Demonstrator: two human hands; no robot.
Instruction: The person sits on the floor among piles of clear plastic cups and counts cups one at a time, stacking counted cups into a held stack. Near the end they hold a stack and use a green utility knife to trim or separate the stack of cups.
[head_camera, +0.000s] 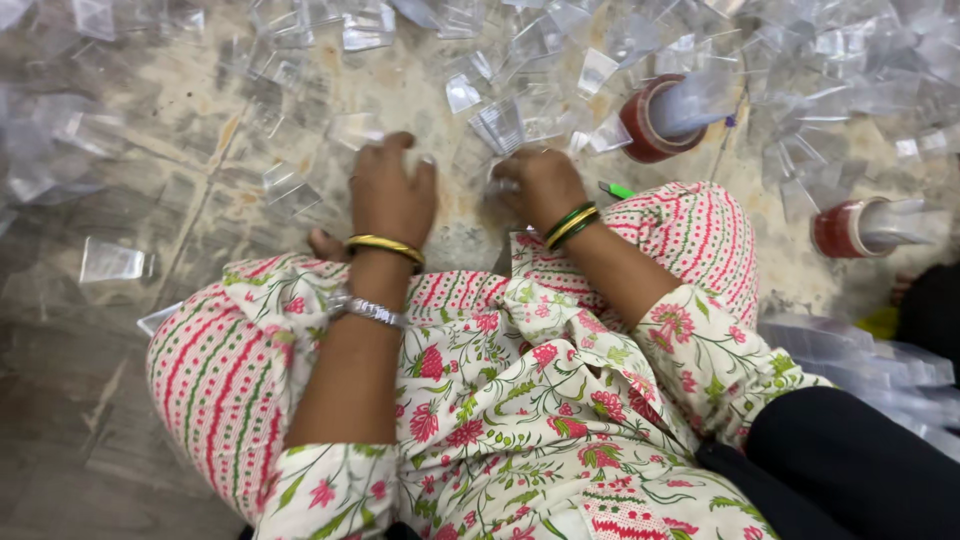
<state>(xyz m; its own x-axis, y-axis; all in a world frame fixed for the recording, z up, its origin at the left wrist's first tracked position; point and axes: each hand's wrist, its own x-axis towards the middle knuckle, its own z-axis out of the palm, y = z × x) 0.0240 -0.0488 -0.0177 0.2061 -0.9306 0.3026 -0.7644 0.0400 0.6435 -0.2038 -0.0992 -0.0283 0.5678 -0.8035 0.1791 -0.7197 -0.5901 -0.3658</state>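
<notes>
Clear plastic pieces (500, 125) lay scattered over the floor (180, 110) across the whole upper half of the frame, many folded into small box-like shapes, several blurred. Person seated on the floor, knees spread toward lower left and centre right, in floral tunic and striped red-and-green trousers.

Left hand (392, 190): centre of frame, palm down, fingers curled over the floor among the clear pieces. Whether it grasped one could not be told; the fingertips were seen from behind. A gold bangle (385, 246) and a silver bracelet (365, 311) sat on that wrist.

Right hand (540, 185): just right of the left hand, near it but apart. Fingers curled closed around a small clear plastic piece (503, 184), which showed at the fingertips on the hand's left side. Green and gold bangles (571, 224) on that wrist.

A green pen-like object (617, 190) lay on the floor just right of the right hand, partly hidden by the knee.

Two rolls of red-brown tape were noted: tape roll one (655, 120) at upper centre right, lying on its side with clear plastic stuffed through its core; tape roll two (850, 228) at the right edge, likewise with clear material in its core. The two were well apart.

A single flat clear piece (110, 262) lay alone at the left. A stack of clear sheets (860, 360) sat at lower right beside a dark cloth (850, 470).
</notes>
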